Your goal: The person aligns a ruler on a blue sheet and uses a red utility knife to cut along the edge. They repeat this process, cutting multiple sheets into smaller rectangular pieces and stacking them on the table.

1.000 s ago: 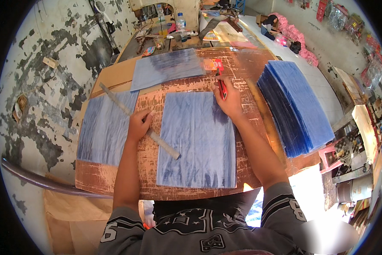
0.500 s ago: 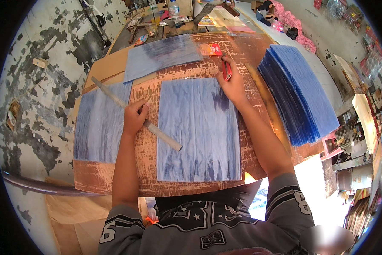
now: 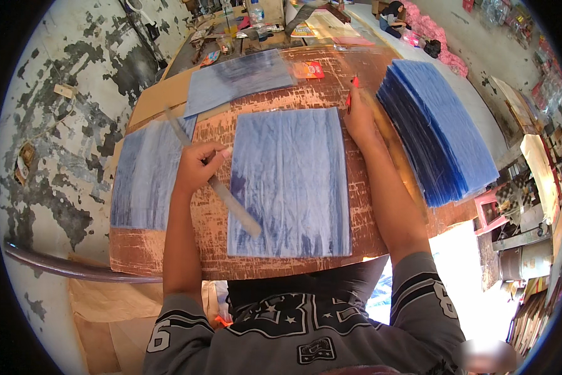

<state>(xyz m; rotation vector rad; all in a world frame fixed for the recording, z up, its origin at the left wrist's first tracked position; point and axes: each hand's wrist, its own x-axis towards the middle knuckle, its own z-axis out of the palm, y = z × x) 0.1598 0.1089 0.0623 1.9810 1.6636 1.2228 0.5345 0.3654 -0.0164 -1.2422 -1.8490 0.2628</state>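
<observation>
We have one blue, streaked sheet (image 3: 293,181) lying flat mid-surface (image 3: 212,253); we cannot tell whether others lie under it. Our left hand (image 3: 198,165) has its fingers curled closed around one long grey strip (image 3: 234,206), slanting over that sheet's left edge; whether the strip's lower end touches is unclear. Our right hand (image 3: 362,122), just past the sheet's far right corner, has its fingers wrapped around one red-handled tool (image 3: 355,82). Farther out we count two similar blue pieces, one left (image 3: 140,175), one far (image 3: 240,78), one orange-red packet (image 3: 308,70) and one thick blue stack (image 3: 446,131) at right.
</observation>
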